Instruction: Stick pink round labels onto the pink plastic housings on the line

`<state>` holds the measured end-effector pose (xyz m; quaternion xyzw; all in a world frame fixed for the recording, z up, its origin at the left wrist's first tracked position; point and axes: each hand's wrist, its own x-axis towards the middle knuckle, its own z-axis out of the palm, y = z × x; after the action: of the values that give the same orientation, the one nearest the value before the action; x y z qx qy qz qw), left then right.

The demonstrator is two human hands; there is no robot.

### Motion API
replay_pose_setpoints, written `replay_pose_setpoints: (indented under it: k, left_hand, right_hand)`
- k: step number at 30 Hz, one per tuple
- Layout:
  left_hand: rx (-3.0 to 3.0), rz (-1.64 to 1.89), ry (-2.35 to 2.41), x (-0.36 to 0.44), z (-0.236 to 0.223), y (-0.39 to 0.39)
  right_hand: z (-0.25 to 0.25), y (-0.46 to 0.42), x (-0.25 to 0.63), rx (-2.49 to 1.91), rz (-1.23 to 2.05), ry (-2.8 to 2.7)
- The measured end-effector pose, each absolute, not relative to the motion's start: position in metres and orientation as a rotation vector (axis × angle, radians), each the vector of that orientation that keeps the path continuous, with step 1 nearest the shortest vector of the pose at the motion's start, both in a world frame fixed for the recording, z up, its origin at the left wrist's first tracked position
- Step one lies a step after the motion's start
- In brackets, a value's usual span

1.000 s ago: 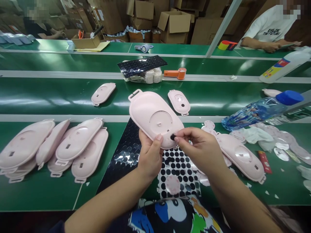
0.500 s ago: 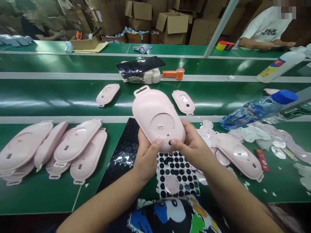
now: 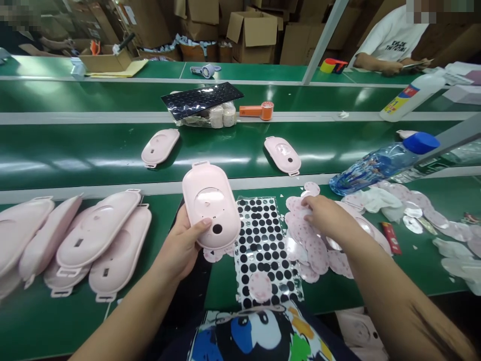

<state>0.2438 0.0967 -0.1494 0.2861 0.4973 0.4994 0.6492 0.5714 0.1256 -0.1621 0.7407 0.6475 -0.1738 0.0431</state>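
Note:
My left hand (image 3: pixel 180 245) holds a pale pink plastic shell (image 3: pixel 211 206) by its lower edge, inner face up. A round black pad (image 3: pixel 217 228) sits on that shell near its lower end. My right hand (image 3: pixel 326 218) rests on a loose pile of pink, dotted backing pieces (image 3: pixel 306 245), and I see nothing held in it. Between my hands lies a clear sheet of black round stickers (image 3: pixel 263 250), with several gaps among them. A pink disc (image 3: pixel 260 287) lies on that sheet.
More pink shells (image 3: pixel 101 243) lie overlapped at the left on the green belt (image 3: pixel 112 306). Two others (image 3: pixel 281 155) lie on the belt beyond. A water bottle (image 3: pixel 379 165) lies to the right. At the far right, a co-worker's hands (image 3: pixel 391 67) work at another bench.
The shell has moved down and left, and only my left hand holds it now. My right hand has let go and moved right onto the pink pile. The whole view has shifted slightly.

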Motion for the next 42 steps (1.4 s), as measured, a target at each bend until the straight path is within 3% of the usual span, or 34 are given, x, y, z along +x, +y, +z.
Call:
replay_pose_setpoints:
  k: [12, 15, 18, 21, 25, 34, 38, 42]
  left_hand:
    - [0.691, 0.918, 1.086, 0.256, -0.144, 0.091]
    - [0.708, 0.886, 1.086, 0.257, -0.145, 0.087]
    - [0.727, 0.859, 1.052, 0.261, -0.147, 0.083]
    - [0.757, 0.836, 0.960, 0.270, -0.146, 0.077]
    - [0.751, 0.847, 0.824, 0.275, -0.141, 0.068]
    - [0.785, 0.988, 0.845, 0.273, -0.141, 0.064]
    - [1.048, 0.952, 1.028, 0.274, -0.140, 0.064]
    - [1.188, 0.902, 1.175, 0.275, -0.136, 0.063]
  right_hand:
    - [-0.128, 0.132, 0.611, 2.304, -0.699, 1.870]
    - [-0.111, 0.124, 0.600, 2.346, -0.643, 2.085]
    - [-0.095, 0.105, 0.558, 2.377, -0.540, 2.637]
    - [-0.092, 0.084, 0.505, 1.993, -0.100, 3.304]
    - [-0.104, 0.068, 0.467, 1.338, 0.168, 3.498]
    - [-0.104, 0.059, 0.469, 1.251, 0.039, 3.447]
    - [-0.102, 0.061, 0.463, 1.454, -0.200, 3.444]
    - [-0.106, 0.063, 0.449, 1.628, -0.226, 3.377]
